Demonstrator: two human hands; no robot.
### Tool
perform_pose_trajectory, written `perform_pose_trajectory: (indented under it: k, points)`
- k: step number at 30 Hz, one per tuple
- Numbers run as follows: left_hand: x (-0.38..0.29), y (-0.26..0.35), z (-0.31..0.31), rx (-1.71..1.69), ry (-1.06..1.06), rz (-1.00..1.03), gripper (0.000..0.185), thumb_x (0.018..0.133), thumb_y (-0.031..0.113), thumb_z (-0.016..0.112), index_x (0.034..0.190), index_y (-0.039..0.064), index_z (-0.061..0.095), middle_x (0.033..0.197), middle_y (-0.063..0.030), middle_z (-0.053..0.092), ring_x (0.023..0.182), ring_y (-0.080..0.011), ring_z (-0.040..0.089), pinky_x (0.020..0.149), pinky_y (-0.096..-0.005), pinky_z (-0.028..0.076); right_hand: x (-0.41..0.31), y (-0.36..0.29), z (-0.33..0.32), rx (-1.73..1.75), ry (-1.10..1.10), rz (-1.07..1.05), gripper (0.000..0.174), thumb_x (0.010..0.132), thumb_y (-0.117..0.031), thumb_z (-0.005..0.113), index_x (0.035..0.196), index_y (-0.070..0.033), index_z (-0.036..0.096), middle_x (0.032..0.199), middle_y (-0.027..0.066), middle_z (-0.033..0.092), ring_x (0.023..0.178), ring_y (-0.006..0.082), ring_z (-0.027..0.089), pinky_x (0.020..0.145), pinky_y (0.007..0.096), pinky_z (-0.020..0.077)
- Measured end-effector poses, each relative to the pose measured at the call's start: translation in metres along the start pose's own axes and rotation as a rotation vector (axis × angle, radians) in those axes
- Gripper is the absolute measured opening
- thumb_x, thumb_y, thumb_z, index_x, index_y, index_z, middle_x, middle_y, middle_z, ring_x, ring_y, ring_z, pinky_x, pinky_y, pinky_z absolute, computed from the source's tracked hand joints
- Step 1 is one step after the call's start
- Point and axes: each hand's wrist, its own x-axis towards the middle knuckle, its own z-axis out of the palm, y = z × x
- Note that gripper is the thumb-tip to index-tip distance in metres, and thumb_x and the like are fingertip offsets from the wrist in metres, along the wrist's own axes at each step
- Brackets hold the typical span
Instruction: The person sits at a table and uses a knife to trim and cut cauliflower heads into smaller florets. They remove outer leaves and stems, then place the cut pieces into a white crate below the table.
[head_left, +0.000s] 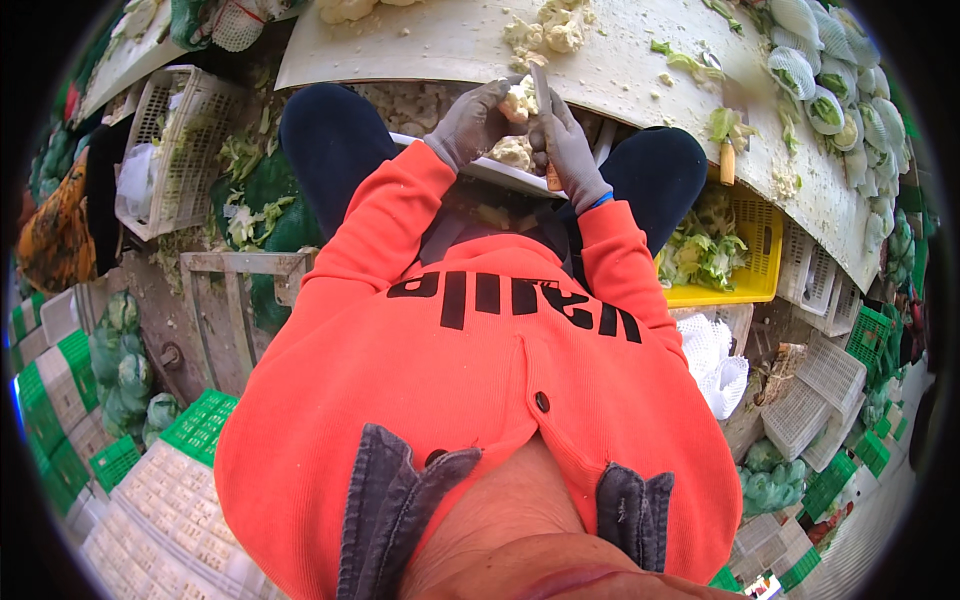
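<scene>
Over a white container (480, 171) between my knees, both gloved hands are working close together. My left hand (471, 124), in a grey glove, grips a piece of cauliflower (517, 101). A knife (540, 90) is held in my right hand (568, 146), its blade upright against the right side of that piece. Part of its wooden handle (553, 178) shows below my fingers. Cauliflower florets (514, 152) lie in the container beneath, partly hidden by my hands. Just beyond the blade, more cauliflower pieces (559, 28) rest on the white tabletop (442, 49).
A second knife with a wooden handle (727, 163) lies at the table's right edge. Net-wrapped cauliflowers (795, 71) are piled beyond it. A yellow crate (761, 279) of leaves stands right of my knee. To my left are a white crate (176, 142) and a metal frame (244, 262).
</scene>
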Motion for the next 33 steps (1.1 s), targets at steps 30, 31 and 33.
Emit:
perform_pose_trajectory:
  k: [30, 31, 33]
  points:
    - [0.001, -0.029, -0.001, -0.214, 0.15, 0.123, 0.03, 0.1, 0.005, 0.054, 0.129, -0.002, 0.056, 0.116, -0.0088, 0.065, 0.103, -0.0187, 0.064, 0.09, -0.0307, 0.052, 0.002, -0.008, 0.031, -0.836, 0.204, -0.141, 0.065, 0.1, -0.023, 0.047, 0.156, -0.004, 0.018, 0.082, 0.0267, 0.068, 0.066, 0.0365, 0.066, 0.059, 0.0473, 0.0509]
    - [0.001, -0.032, 0.002, -0.195, 0.161, 0.118, 0.031, 0.1, 0.005, 0.055, 0.13, -0.001, 0.056, 0.116, -0.0087, 0.065, 0.103, -0.0185, 0.064, 0.089, -0.0302, 0.052, 0.002, -0.006, 0.028, -0.721, 0.196, -0.051, 0.065, 0.1, -0.022, 0.047, 0.156, -0.005, 0.018, 0.082, 0.025, 0.068, 0.063, 0.0329, 0.066, 0.056, 0.0445, 0.051]
    - [0.001, -0.033, 0.007, -0.133, 0.147, 0.111, 0.032, 0.099, 0.005, 0.057, 0.13, -0.001, 0.056, 0.116, -0.0086, 0.065, 0.103, -0.0176, 0.064, 0.088, -0.0292, 0.053, 0.0, -0.001, 0.023, -0.552, 0.191, -0.044, 0.066, 0.1, -0.022, 0.048, 0.156, -0.006, 0.017, 0.084, 0.0224, 0.069, 0.059, 0.0275, 0.065, 0.053, 0.0401, 0.05]
